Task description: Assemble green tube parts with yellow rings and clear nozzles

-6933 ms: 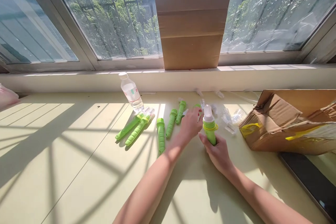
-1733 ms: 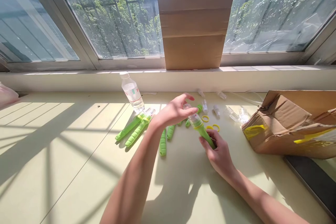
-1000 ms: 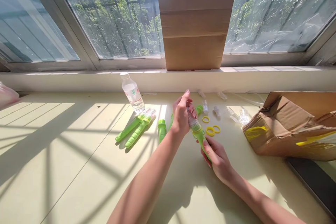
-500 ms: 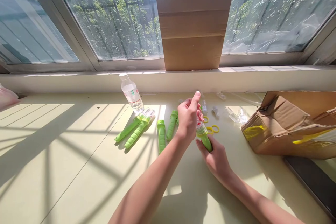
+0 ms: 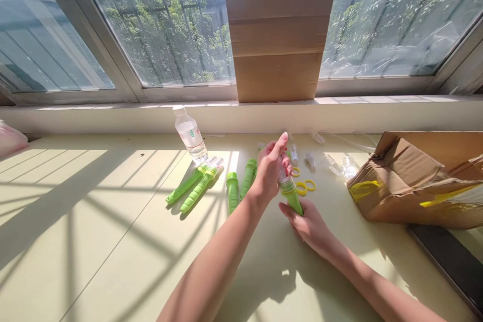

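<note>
My right hand (image 5: 310, 222) is closed round the lower end of a green plastic tube (image 5: 291, 197), which leans up to the left. Around the clear cap (image 5: 283, 173) at the tube's top, my left hand (image 5: 270, 167) is closed with its thumb pointing up; its fingers hide part of the cap. Two green ribbed tubes with clear caps (image 5: 199, 188) lie left of my hands. Nearer my left forearm are more green tubes without visible caps (image 5: 232, 192), partly covered by the arm. Several yellow rings (image 5: 310, 185) lie just right of the held tube.
A water bottle (image 5: 191, 138) stands behind the capped tubes. Loose clear plastic caps (image 5: 333, 165) lie toward the right. An open cardboard box (image 5: 400, 196) stands at the right, with a dark flat object (image 5: 445, 261) beside it. A windowsill (image 5: 158, 118) runs along the back.
Both hands and the held tube have shifted slightly left. My left hand still grips the clear cap and my right hand the green tube.
</note>
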`<state>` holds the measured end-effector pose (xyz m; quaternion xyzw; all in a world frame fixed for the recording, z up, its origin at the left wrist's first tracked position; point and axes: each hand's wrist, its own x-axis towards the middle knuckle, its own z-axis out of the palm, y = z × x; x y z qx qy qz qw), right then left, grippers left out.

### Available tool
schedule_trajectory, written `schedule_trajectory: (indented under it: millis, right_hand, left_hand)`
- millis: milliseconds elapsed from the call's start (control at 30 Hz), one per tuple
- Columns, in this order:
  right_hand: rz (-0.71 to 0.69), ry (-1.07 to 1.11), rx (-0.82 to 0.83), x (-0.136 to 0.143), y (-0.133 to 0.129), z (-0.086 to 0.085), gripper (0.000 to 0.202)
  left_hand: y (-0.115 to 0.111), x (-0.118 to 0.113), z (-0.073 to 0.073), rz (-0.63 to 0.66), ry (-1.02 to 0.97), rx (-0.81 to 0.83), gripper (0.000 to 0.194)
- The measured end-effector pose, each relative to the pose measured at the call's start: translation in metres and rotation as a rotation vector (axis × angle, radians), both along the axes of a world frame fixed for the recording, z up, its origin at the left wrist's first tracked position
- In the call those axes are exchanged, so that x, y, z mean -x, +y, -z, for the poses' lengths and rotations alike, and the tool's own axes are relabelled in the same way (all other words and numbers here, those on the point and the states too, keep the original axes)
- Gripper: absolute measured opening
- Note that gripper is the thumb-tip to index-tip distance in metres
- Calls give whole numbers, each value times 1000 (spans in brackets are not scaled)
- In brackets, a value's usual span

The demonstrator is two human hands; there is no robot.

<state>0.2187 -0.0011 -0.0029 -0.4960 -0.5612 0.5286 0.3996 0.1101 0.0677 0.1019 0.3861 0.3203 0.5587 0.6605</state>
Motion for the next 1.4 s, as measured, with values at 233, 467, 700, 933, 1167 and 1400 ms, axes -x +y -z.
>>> schedule_trajectory:
  millis: [233,467,700,933,1167,1400]
  right_hand:
    - [343,-312,-262,10,-8,10,31]
    - [226,-267,-248,1,-1,7,34]
    - [7,0,-33,0,4,-2,44]
    - [-321,360,516,-5,-5,-22,45]
    - [-220,234,443,1,-3,-18,42]
    - [183,-189,-114,7,3,0,35]
  left_hand:
    - [-4,-12,6,-339,142,59,49]
    - [-6,-18,9,-337,136,23,53]
    - [3,-8,10,-143,10,44,52]
    - [12,10,23,193,-157,119,49]
    - [18,8,27,63,-127,96,54]
    - [5,-9,16,-224,99,86,50]
